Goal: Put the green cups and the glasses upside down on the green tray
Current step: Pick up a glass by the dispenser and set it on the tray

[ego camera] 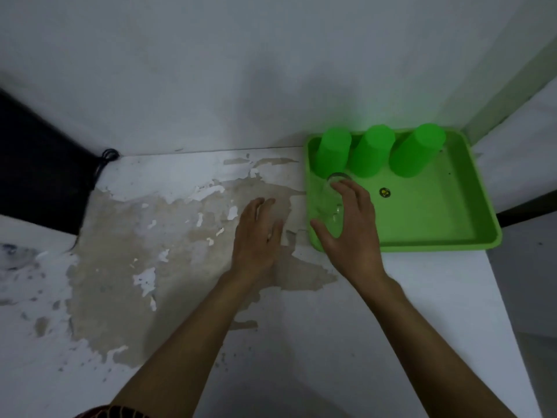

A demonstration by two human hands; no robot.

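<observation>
Both forearms reach forward from the lower edge of the view, bare to the elbow. The left hand (259,233) is held flat, palm down, fingers straight, close together and pointing away from the body, holding nothing. The right hand (352,227) lies further right and slightly ahead, fingers spread and curved, thumb out to the left in a loose, wide grip, palm facing down and to the left. The two hands are near each other but apart.

Light: was dim, greyish, even.
Shadows: soft ones lay on the far wall (271,86).
Edges: bent by wide-angle distortion.
Focus: slightly soft throughout.
</observation>
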